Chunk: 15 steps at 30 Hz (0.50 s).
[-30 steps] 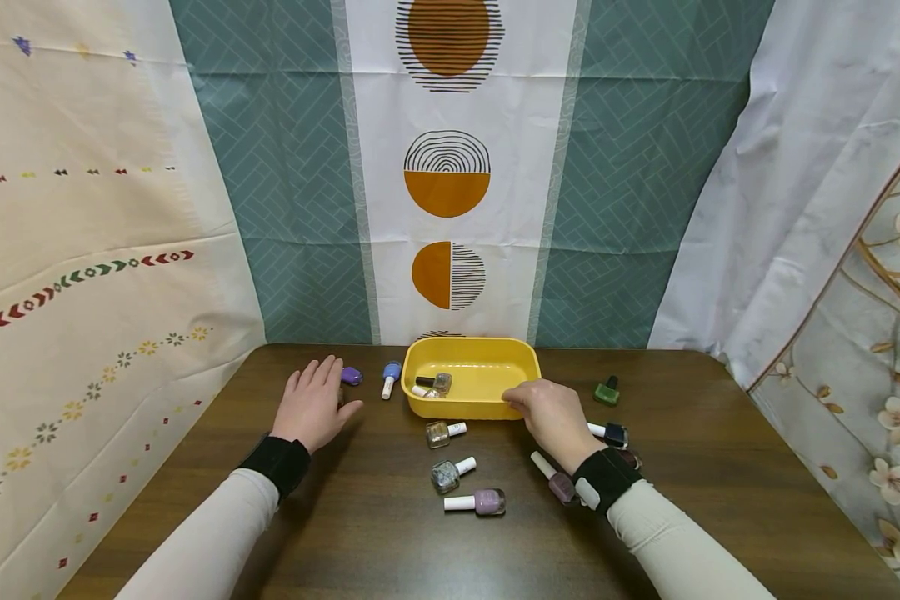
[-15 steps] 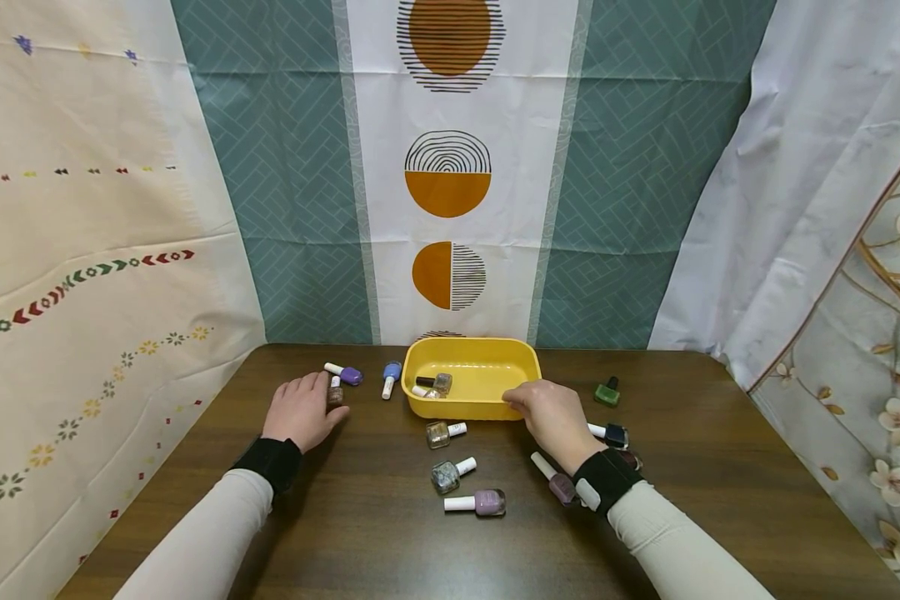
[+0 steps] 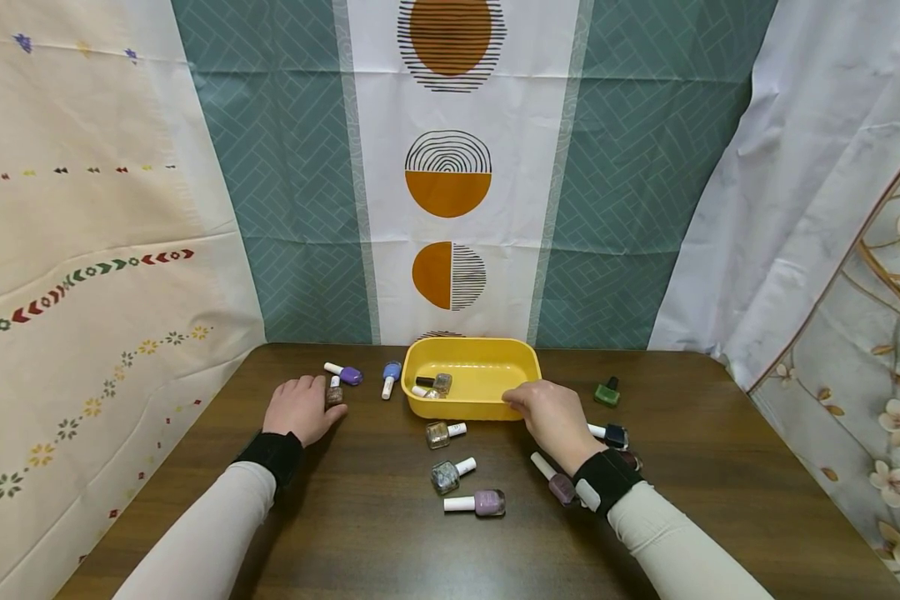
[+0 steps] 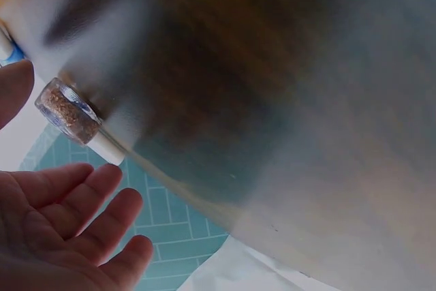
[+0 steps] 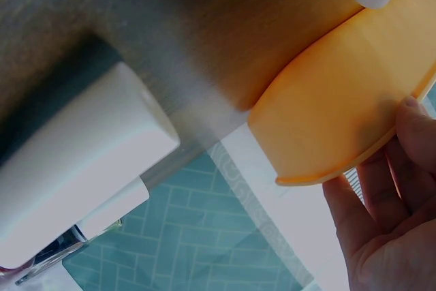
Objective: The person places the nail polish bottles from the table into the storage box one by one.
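Observation:
My left hand (image 3: 297, 410) is low at the table's left, beside a brown glitter polish bottle (image 3: 334, 392) with a white cap. In the left wrist view, that bottle (image 4: 67, 111) lies between the thumb and the loosely bent fingers (image 4: 109, 219), and a gap shows on both sides. My right hand (image 3: 553, 421) pinches the near rim of the yellow tray (image 3: 461, 410) at its right part. The right wrist view has the thumb inside the tray wall (image 5: 334, 110) and the fingers (image 5: 381, 192) outside it. Several bottles lie inside the tray's left end.
Purple (image 3: 351, 376) and blue (image 3: 392, 372) bottles lie left of the tray. Gold (image 3: 437, 434), grey glitter (image 3: 445, 476) and lilac (image 3: 489, 502) ones are in front. Green (image 3: 607, 393), dark (image 3: 616, 435) and mauve (image 3: 562, 488) bottles lie to the right, near my right arm.
My left hand has moved left and slightly down, uncovering the purple bottle's white cap and the brown glitter bottle. The right hand keeps its grip on the tray rim.

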Each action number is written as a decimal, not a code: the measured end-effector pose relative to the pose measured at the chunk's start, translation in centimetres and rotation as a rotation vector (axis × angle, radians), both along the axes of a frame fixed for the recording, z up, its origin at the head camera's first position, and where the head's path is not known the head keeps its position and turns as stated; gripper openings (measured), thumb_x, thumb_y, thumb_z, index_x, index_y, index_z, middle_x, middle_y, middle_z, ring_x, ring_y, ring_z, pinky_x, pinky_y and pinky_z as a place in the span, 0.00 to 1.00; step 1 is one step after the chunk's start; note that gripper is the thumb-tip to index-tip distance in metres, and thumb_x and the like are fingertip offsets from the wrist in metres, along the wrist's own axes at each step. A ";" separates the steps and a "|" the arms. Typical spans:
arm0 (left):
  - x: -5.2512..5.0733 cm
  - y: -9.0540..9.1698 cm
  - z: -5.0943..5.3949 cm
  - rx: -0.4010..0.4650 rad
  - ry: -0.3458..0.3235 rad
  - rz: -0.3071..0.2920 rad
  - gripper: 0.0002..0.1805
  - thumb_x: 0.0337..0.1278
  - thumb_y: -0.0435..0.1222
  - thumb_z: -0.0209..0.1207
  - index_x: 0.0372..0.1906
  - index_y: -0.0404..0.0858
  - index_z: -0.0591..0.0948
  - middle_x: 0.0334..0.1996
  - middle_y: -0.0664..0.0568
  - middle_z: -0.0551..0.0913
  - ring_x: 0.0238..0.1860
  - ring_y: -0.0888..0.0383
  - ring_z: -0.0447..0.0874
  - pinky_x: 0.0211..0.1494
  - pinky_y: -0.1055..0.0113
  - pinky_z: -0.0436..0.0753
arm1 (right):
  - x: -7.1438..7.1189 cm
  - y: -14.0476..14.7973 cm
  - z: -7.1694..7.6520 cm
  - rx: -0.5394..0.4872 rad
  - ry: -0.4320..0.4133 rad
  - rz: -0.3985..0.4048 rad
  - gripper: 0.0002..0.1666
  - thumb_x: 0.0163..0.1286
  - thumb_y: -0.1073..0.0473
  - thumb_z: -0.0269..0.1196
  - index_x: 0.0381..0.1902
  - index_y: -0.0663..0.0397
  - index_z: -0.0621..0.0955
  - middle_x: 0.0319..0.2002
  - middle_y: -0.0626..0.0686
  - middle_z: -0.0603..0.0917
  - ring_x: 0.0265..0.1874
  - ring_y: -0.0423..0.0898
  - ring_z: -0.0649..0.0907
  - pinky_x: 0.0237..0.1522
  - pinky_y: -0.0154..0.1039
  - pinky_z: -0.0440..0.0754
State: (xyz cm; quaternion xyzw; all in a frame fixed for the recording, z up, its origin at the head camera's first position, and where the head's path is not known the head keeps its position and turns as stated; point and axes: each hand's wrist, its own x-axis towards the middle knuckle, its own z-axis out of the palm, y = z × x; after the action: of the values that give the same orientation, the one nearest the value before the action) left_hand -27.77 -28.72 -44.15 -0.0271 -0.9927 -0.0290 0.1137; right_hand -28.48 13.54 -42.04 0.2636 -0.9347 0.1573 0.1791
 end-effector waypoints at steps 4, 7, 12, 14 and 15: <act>-0.2 0.0 0.1 0.007 -0.019 0.007 0.37 0.71 0.52 0.73 0.60 0.20 0.80 0.52 0.27 0.84 0.59 0.28 0.82 0.70 0.33 0.77 | 0.0 0.0 -0.1 0.001 0.009 0.002 0.12 0.71 0.65 0.76 0.51 0.50 0.95 0.45 0.51 0.94 0.46 0.50 0.92 0.53 0.53 0.91; -0.4 0.0 0.1 0.013 -0.034 0.014 0.35 0.70 0.51 0.73 0.57 0.21 0.80 0.49 0.29 0.85 0.56 0.29 0.82 0.67 0.33 0.78 | 0.0 0.1 -0.2 0.000 0.013 0.006 0.11 0.71 0.65 0.76 0.50 0.51 0.95 0.45 0.51 0.94 0.46 0.51 0.92 0.53 0.53 0.91; -0.6 0.1 0.4 0.014 -0.049 0.018 0.33 0.70 0.51 0.73 0.53 0.22 0.81 0.45 0.31 0.85 0.51 0.30 0.83 0.62 0.35 0.82 | -0.1 0.1 -0.2 0.002 0.030 0.014 0.11 0.71 0.64 0.77 0.50 0.51 0.95 0.44 0.50 0.94 0.46 0.51 0.92 0.52 0.53 0.91; -0.7 0.1 0.4 0.008 -0.056 0.016 0.32 0.70 0.51 0.73 0.52 0.22 0.82 0.43 0.32 0.85 0.49 0.31 0.84 0.60 0.36 0.83 | -0.1 0.1 -0.2 0.004 0.037 0.018 0.11 0.71 0.64 0.77 0.50 0.51 0.95 0.44 0.50 0.94 0.46 0.51 0.92 0.51 0.53 0.91; -0.8 0.1 0.5 0.006 -0.061 0.017 0.32 0.70 0.51 0.73 0.51 0.22 0.82 0.43 0.32 0.85 0.49 0.32 0.84 0.59 0.36 0.83 | -0.1 0.1 -0.2 0.004 0.039 0.019 0.11 0.71 0.64 0.77 0.50 0.51 0.95 0.44 0.50 0.94 0.46 0.51 0.92 0.51 0.53 0.91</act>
State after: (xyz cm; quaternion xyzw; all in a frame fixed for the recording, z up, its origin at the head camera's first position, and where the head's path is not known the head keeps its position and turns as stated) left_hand -28.56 -28.64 -43.67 -0.0177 -0.9958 -0.0318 0.0840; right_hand -28.58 13.63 -42.21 0.2758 -0.9289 0.1517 0.1952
